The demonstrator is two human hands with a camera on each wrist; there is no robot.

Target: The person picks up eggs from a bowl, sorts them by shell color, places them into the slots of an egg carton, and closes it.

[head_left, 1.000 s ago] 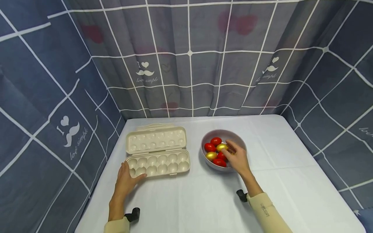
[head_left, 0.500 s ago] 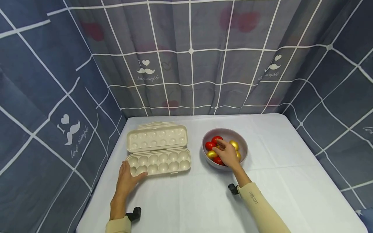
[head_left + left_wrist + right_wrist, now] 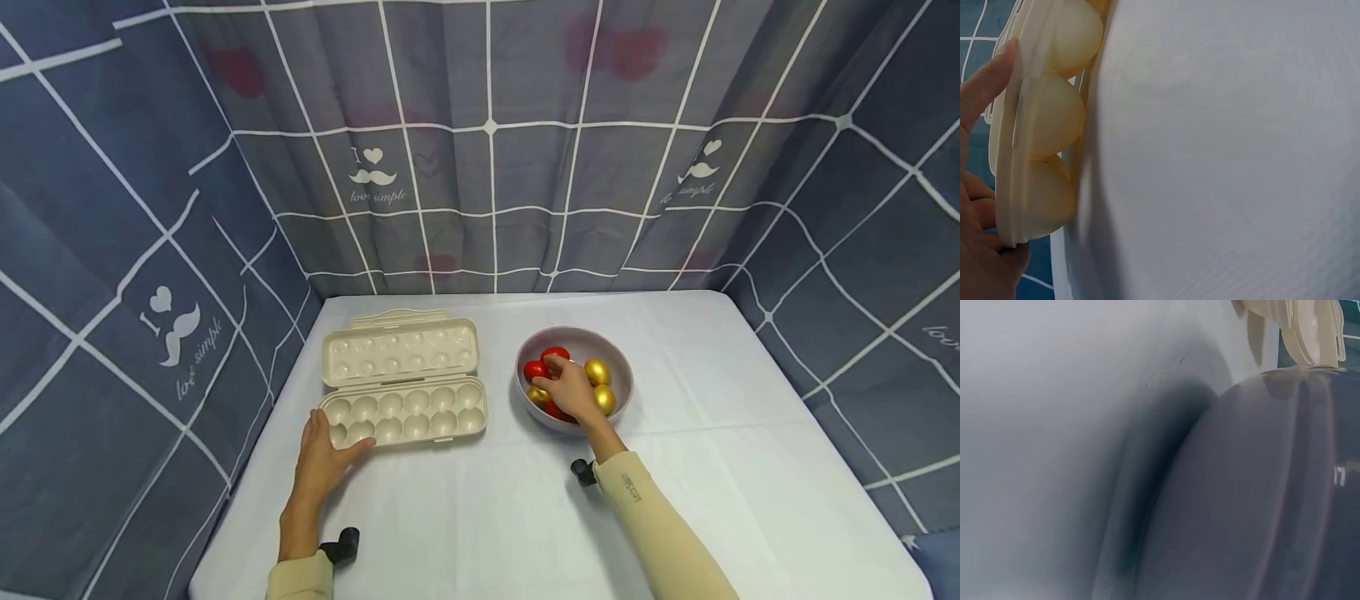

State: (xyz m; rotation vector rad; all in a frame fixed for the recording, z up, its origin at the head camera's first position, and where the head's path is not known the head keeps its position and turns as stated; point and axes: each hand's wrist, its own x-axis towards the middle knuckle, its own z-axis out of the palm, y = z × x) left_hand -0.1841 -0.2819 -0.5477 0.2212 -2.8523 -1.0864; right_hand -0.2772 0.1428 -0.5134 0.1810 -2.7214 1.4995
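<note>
A cream plastic egg box lies open on the table, its lid folded away at the back; no eggs sit in its cups. My left hand grips the box's near left corner, thumb along the front rim and fingers round the end. Right of it is a mauve bowl holding red eggs and golden eggs. Inside the bowl, my right hand bends its fingers down over the eggs at the left. What lies under that palm is hidden, and the right wrist view shows only the bowl's outer wall.
A white cloth covers the table. Dark checked curtains stand behind it and on both sides. Black wrist devices stick out from the cuffs.
My right hand has shifted left within the bowl, uncovering golden eggs on the right side and covering the middle one. The left hand stays on the egg box.
</note>
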